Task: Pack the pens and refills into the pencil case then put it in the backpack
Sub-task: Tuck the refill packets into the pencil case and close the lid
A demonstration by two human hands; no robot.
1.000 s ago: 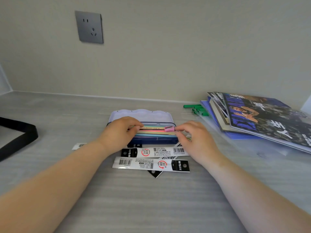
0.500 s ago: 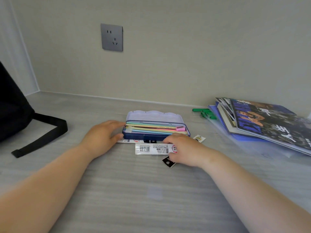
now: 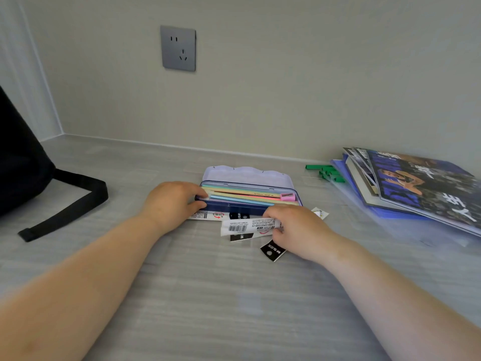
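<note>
A dark blue pencil case [image 3: 234, 205] lies open on the desk, its pale lilac lid [image 3: 247, 174] folded back. Pastel pens [image 3: 242, 195] fill it, with a pink sharpener [image 3: 287, 196] at the right end. My left hand [image 3: 171, 201] grips the case's left end. My right hand [image 3: 299, 230] pinches a white refill packet [image 3: 244, 226] just in front of the case. Another refill packet [image 3: 208, 215] lies flat against the case's front wall. A third packet's black end [image 3: 272, 252] pokes out under my right hand. The black backpack [image 3: 18, 162] stands at the far left.
The backpack's black strap [image 3: 70, 201] loops over the desk on the left. A stack of magazines and a blue folder [image 3: 416, 186] lies at the right, with green clips [image 3: 329, 173] beside it. A small paper tag [image 3: 320, 212] sits right of the case. A grey wall socket [image 3: 178, 48] is above.
My right hand left the pens in the case, came down to the refill packets and closed on one. My left hand shifted to the case's left end. The view swung left, revealing the backpack.
</note>
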